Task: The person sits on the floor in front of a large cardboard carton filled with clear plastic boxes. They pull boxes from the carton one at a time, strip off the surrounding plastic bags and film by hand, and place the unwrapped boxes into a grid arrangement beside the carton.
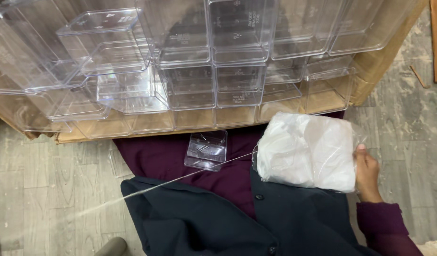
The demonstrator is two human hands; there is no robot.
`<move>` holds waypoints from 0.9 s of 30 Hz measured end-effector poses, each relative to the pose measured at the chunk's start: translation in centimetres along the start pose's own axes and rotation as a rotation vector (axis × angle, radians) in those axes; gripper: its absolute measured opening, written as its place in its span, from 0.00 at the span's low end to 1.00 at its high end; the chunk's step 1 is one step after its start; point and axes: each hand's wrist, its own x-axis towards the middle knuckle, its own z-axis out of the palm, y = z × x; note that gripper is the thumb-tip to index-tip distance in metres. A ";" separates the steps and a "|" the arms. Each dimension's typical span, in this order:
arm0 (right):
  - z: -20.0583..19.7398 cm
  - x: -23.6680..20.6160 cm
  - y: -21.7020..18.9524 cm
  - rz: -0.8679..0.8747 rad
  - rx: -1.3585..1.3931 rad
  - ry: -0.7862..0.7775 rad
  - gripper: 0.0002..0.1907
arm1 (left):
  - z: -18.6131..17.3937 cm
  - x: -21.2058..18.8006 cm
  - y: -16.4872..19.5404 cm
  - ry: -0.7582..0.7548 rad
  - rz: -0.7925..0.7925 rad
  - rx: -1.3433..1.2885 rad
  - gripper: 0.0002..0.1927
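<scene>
Closest in, a dark jacket (pixel 218 218) spreads across the lap, buttons showing, with maroon cloth (pixel 166 154) beneath it running up to the box edge. Above that, the big item: a cardboard box (pixel 370 71) packed with stacked clear tubs (pixel 190 71), filling the whole top of view, its right corner ending short of the floor (pixel 408 118). Bare wood-look floor lies open on both sides, wider on the left. Next down in size, the bag (pixel 306 151), clear plastic stuffed with white sheets, sits just under the box's lower right edge. The right hand (pixel 368 175) has its grip closed on the bag's right edge, thumb on top. One loose tub (pixel 206 150) rests on the maroon cloth, left of the bag and apart from it. A thin pale string (pixel 180 178) stretches left from the bag. Left hand out of view.
</scene>
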 end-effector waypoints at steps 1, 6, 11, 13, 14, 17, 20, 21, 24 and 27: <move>0.0 0.0 0.0 0.023 0.095 -0.034 0.27 | 0.1 -0.4 0.0 -0.007 -0.031 0.006 0.12; -0.7 0.2 -1.9 0.065 -0.044 -0.097 0.29 | 0.8 -1.5 0.7 0.005 -0.097 0.000 0.13; -1.6 -0.7 -7.4 -0.608 -0.419 0.121 0.47 | 0.1 -0.9 5.4 0.112 0.209 -0.274 0.15; -0.8 -0.4 -10.0 -0.647 -0.320 0.038 0.48 | -2.1 -1.4 9.2 0.028 0.413 -0.436 0.16; -0.3 -0.3 -11.1 -0.719 -0.361 0.009 0.48 | -1.7 -1.3 13.7 -0.042 0.514 -0.496 0.16; 0.9 0.0 -13.5 -0.865 -0.558 -0.035 0.48 | 0.7 -2.5 26.1 -0.335 0.777 -0.554 0.17; 0.9 0.8 -14.6 -0.856 -0.727 -0.067 0.42 | 6.3 -3.6 31.6 -0.416 0.899 -0.524 0.11; 0.9 1.1 -14.8 -0.843 -0.664 -0.119 0.40 | 8.1 -3.2 31.5 -0.384 0.868 -0.529 0.09; 1.3 1.9 -14.9 -0.696 -0.454 -0.321 0.36 | 11.0 -1.9 26.3 -0.248 0.755 -0.560 0.07; 2.1 2.0 -14.7 -0.644 -0.419 -0.390 0.37 | 9.1 -1.0 16.1 -0.137 0.511 -0.573 0.07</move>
